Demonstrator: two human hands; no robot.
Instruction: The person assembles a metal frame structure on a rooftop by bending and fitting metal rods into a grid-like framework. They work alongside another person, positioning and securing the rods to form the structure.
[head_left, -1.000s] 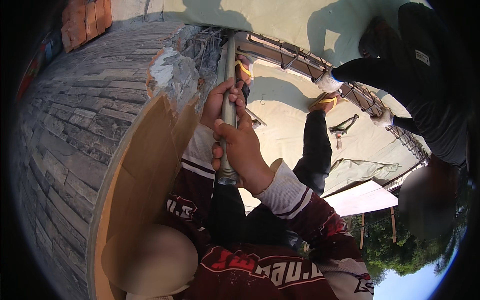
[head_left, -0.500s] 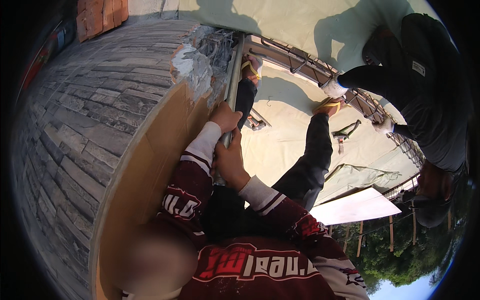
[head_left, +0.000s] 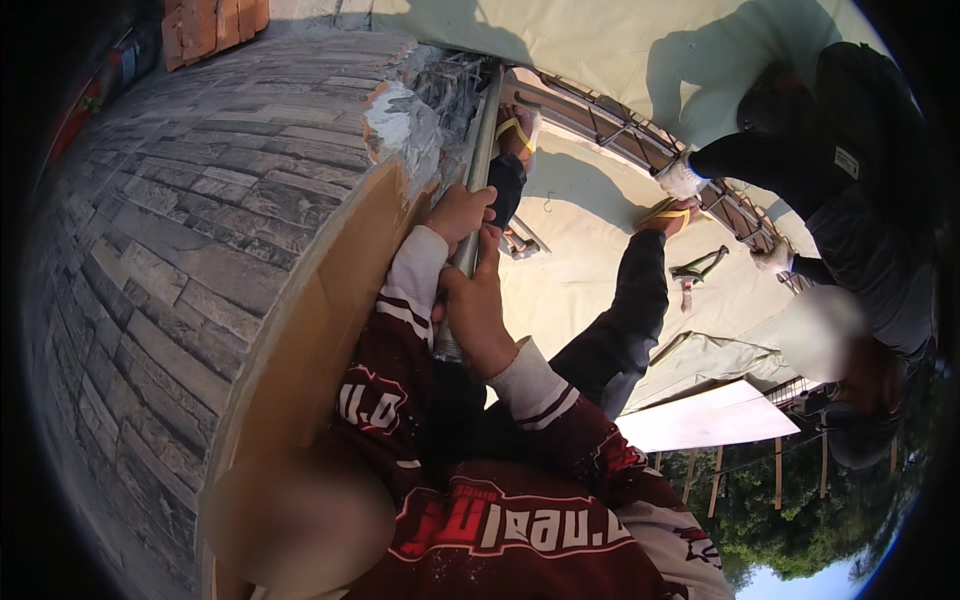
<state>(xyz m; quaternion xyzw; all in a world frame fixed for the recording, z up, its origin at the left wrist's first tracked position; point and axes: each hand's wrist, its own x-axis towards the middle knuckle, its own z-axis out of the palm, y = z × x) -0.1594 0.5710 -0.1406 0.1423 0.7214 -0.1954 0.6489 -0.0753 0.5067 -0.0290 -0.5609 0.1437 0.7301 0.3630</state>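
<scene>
Both my hands grip a long grey metal bar (head_left: 484, 135) that runs up beside a plywood board (head_left: 300, 330) to broken concrete and rebar (head_left: 430, 85) at the top of the wall. My left hand (head_left: 460, 212) is closed on the bar higher up. Just below it, my right hand (head_left: 478, 312) is wrapped around the same bar. Both arms wear white cuffs and dark red sleeves. My legs in dark trousers end in yellow-strapped sandals (head_left: 516, 128) on a cream surface (head_left: 590, 215).
A grey stone-faced wall (head_left: 170, 230) fills the left. At right, another person in dark clothes (head_left: 850, 170) with a white glove (head_left: 682, 180) works at a rebar frame (head_left: 620, 125). A hand tool (head_left: 696, 270) lies on the cream surface. A white board (head_left: 700, 420) and trees sit lower right.
Both hands keep their grip on the bar, which has shifted slightly against the board. The view has swung a little, and the other person has leaned in further.
</scene>
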